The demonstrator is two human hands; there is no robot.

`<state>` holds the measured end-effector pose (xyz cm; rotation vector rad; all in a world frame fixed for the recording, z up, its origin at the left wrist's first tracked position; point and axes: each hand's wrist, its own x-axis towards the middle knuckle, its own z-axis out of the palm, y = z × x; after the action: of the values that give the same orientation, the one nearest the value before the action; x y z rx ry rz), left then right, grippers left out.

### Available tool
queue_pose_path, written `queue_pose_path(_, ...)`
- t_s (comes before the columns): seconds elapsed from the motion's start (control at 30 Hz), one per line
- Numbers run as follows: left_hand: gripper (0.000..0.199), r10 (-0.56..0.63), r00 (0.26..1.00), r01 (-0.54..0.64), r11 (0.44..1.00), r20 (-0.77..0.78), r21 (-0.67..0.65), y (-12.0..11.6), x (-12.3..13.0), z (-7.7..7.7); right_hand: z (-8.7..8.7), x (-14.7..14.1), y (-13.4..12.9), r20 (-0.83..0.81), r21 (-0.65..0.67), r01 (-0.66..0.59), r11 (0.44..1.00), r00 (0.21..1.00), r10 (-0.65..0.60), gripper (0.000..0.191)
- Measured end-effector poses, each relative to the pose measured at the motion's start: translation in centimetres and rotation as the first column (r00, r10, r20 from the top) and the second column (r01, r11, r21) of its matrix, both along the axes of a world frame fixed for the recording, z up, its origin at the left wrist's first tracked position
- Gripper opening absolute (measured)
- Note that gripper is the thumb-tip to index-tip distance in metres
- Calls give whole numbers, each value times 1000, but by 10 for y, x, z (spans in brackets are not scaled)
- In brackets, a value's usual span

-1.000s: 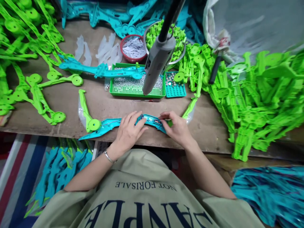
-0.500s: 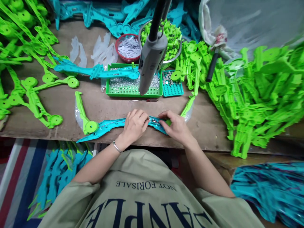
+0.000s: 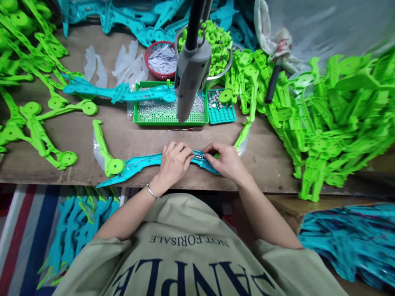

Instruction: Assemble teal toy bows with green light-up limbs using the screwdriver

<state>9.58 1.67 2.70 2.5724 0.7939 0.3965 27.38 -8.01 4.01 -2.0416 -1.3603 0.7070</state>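
Note:
A long blue plastic piece [image 3: 145,163] lies at the table's front edge, with a thin wire along it and a small metallic part [image 3: 198,156] in its right half. My left hand [image 3: 175,161] is closed over the middle of the blue piece. On its right part rests my right hand [image 3: 224,159], thumb and forefinger pinched at the metallic part; what is between them is too small to tell. Green arms with clear film, one at the left end [image 3: 114,165] and one at the right [image 3: 242,139], flank the piece.
Behind lie a green tray [image 3: 171,119] of small metal parts, a blue tray [image 3: 222,116], a screwdriver [image 3: 185,129] and a red basket [image 3: 160,76]. A grey hanging tool [image 3: 191,78] comes down over the middle. Green parts [image 3: 327,135] are heaped at the right.
The view has shifted slightly, moving the table's objects a little left. My right thumb and forefinger are closer together; my left hand stays on the blue piece.

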Motion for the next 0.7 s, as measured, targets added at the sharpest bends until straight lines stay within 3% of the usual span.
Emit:
queue_pose_path(0.27,12,3,1000,-4,1000,11,26,-2,1,0,4,10,9,0,-15,-126,992,992,126,11)
queue_pose_path(0.47,13,9,1000,-9,999,18,38,-3,1,-2,2,10,16,41,-14,-143,990,989,143,10)
queue_pose_path(0.7,17,-14,1000,13,998,18,62,-3,-1,-4,14,-3,3,130,7,-128,992,984,126,10)
